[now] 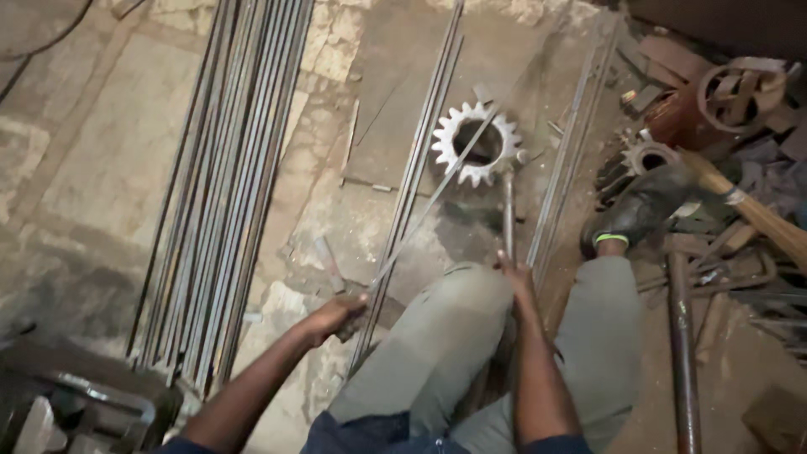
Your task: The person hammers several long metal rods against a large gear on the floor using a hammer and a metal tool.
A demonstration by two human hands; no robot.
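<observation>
- Our left hand is closed in a fist around the near end of a thin flat metal strip; our right hand is wrapped around the lower end of a short upright rod, fingers pressed together on it.
- The strip runs from the left fist up and to the right, across the floor and over the toothed gear wheel, its far end lying just beyond the wheel's upper rim.
- Its long axis is a diagonal: near end low and left by our knee, far end high and right, pointing away from us.
- The rod in the right hand stands nearly straight along the view, its top end touching or just beside the lower right rim of the gear wheel; we cannot tell whether it is fixed to it.
- As for progress, we judge the work mid-way: the strip is laid across the wheel and both hands are engaged, but the strip looks straight, with no clear bend showing.
- A bundle of long rods lies well apart to the left, a few more thin rods run just right of the wheel, and a wooden-handled hammer rests among scrap to the right, beside our shoe.
</observation>
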